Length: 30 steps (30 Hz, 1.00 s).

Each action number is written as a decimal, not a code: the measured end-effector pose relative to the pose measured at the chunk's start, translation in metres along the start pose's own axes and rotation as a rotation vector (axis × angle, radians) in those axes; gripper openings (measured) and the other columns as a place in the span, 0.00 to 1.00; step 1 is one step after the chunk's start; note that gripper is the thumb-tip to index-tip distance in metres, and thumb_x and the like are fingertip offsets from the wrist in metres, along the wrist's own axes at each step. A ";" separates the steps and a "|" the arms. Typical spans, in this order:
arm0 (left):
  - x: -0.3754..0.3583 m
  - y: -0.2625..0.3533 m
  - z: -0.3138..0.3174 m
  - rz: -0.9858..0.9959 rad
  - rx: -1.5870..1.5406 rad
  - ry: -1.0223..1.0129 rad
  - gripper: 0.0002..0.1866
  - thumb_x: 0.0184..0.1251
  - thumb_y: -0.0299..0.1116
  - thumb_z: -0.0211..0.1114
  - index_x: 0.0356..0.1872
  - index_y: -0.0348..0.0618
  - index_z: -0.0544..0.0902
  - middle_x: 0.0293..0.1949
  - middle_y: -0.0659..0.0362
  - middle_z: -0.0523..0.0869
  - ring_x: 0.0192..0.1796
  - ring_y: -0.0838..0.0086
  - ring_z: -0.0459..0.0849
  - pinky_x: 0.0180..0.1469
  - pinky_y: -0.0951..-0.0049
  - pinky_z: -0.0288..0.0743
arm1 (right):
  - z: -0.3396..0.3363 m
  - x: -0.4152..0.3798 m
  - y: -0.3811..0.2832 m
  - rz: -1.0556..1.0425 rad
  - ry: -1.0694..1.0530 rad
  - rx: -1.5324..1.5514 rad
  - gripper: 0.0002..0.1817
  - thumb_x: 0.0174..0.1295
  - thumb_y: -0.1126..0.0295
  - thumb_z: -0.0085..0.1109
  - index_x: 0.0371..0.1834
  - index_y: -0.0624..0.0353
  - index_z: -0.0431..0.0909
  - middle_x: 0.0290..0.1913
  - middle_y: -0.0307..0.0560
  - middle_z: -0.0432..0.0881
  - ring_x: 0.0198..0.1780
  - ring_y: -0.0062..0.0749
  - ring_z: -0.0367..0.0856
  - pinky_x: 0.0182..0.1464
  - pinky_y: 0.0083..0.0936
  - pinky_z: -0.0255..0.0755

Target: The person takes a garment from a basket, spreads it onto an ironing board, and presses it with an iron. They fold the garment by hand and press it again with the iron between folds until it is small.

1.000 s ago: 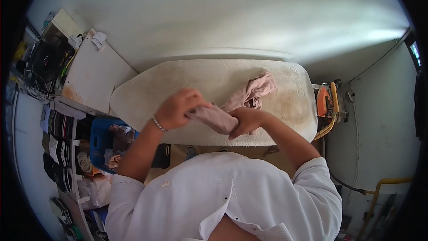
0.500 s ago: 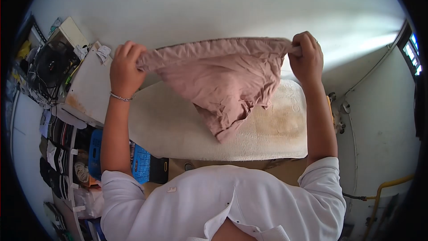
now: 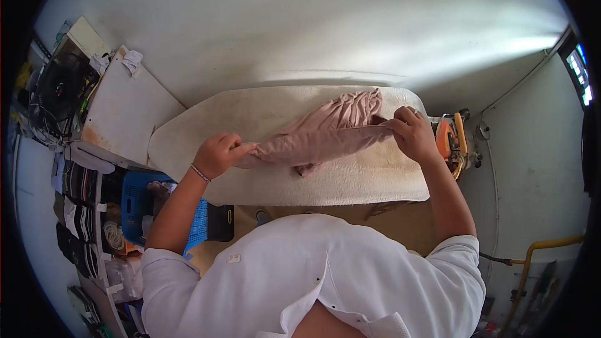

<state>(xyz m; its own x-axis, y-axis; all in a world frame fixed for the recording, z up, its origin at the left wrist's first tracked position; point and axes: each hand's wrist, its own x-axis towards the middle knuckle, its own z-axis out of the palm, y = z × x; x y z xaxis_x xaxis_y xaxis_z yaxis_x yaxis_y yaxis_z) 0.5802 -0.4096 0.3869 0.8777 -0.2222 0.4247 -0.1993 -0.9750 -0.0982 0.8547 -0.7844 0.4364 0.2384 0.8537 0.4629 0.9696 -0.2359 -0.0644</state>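
A crumpled dusty-pink garment [image 3: 332, 141] with a broad band along one edge stretches between my two hands, low over the padded ironing board [image 3: 238, 109]. My left hand [image 3: 219, 153] pinches the left end of the band, thumb and fingers closed on the cloth. At the other end, my right hand [image 3: 412, 131] grips the band near the board's right side. The rest of the cloth lies in folds on the board, bunched toward the far side, with a small part showing below the band.
An orange iron [image 3: 446, 141] stands at the board's right end. Below left is a blue basket [image 3: 134, 203] with cloth in it, beside shelves of folded clothes [image 3: 78, 213]. A black fan [image 3: 59, 87] is at the far left. The wall [image 3: 282, 19] rises behind the board.
Both hands have come down and closer together, lowering the garment from raised and spread wide onto the board. The band now slants and hangs looser between them. The iron has come into clearer view.
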 end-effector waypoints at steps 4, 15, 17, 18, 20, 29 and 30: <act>-0.019 -0.015 0.004 0.070 0.090 0.016 0.10 0.47 0.35 0.69 0.34 0.57 0.83 0.27 0.64 0.74 0.30 0.71 0.76 0.34 0.69 0.70 | -0.004 -0.008 0.000 0.031 -0.067 -0.060 0.08 0.52 0.76 0.55 0.35 0.50 0.78 0.35 0.40 0.73 0.39 0.37 0.75 0.44 0.33 0.68; -0.058 -0.004 0.014 -0.265 -0.003 -0.508 0.07 0.48 0.33 0.69 0.31 0.57 0.86 0.29 0.62 0.76 0.35 0.67 0.80 0.37 0.69 0.69 | 0.012 -0.058 -0.012 0.134 -0.522 -0.139 0.16 0.53 0.76 0.52 0.39 0.42 0.84 0.33 0.42 0.76 0.39 0.38 0.79 0.45 0.34 0.69; -0.066 -0.002 0.013 -0.392 -0.016 -0.531 0.08 0.47 0.30 0.68 0.32 0.55 0.86 0.29 0.60 0.75 0.35 0.66 0.80 0.38 0.66 0.70 | 0.022 -0.069 -0.012 0.229 -0.603 -0.198 0.14 0.53 0.75 0.53 0.38 0.44 0.84 0.34 0.43 0.77 0.41 0.38 0.80 0.46 0.35 0.70; -0.069 0.000 0.012 -0.518 -0.031 -0.548 0.09 0.47 0.28 0.68 0.32 0.53 0.86 0.29 0.59 0.75 0.35 0.64 0.79 0.38 0.63 0.72 | 0.026 -0.075 -0.011 0.326 -0.684 -0.262 0.12 0.53 0.74 0.53 0.36 0.46 0.84 0.35 0.43 0.79 0.42 0.38 0.81 0.46 0.36 0.70; -0.067 0.012 -0.002 -0.496 -0.086 -0.488 0.11 0.48 0.25 0.66 0.34 0.51 0.85 0.31 0.57 0.76 0.37 0.60 0.79 0.40 0.63 0.72 | 0.032 -0.088 -0.013 0.395 -0.755 -0.277 0.11 0.53 0.72 0.54 0.35 0.47 0.84 0.36 0.44 0.80 0.43 0.38 0.81 0.46 0.36 0.70; -0.110 0.012 -0.017 -0.672 -0.902 -0.066 0.09 0.52 0.20 0.57 0.36 0.41 0.75 0.30 0.57 0.79 0.34 0.67 0.79 0.39 0.70 0.72 | -0.017 -0.098 -0.012 0.410 -0.278 0.425 0.11 0.40 0.78 0.61 0.31 0.61 0.77 0.33 0.50 0.76 0.36 0.43 0.78 0.38 0.31 0.70; -0.111 0.010 -0.022 -0.689 -1.072 0.097 0.08 0.55 0.20 0.59 0.36 0.41 0.75 0.28 0.60 0.78 0.33 0.73 0.78 0.37 0.72 0.71 | -0.023 -0.098 -0.008 0.484 -0.244 0.483 0.11 0.39 0.82 0.62 0.28 0.62 0.74 0.32 0.48 0.76 0.34 0.39 0.78 0.34 0.27 0.68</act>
<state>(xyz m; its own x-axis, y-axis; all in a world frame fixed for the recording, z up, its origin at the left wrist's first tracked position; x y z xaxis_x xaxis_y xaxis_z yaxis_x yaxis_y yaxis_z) 0.4715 -0.3944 0.3583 0.9132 0.3721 0.1662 -0.0082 -0.3911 0.9203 0.8226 -0.8765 0.4118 0.5979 0.7979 0.0772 0.6546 -0.4304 -0.6215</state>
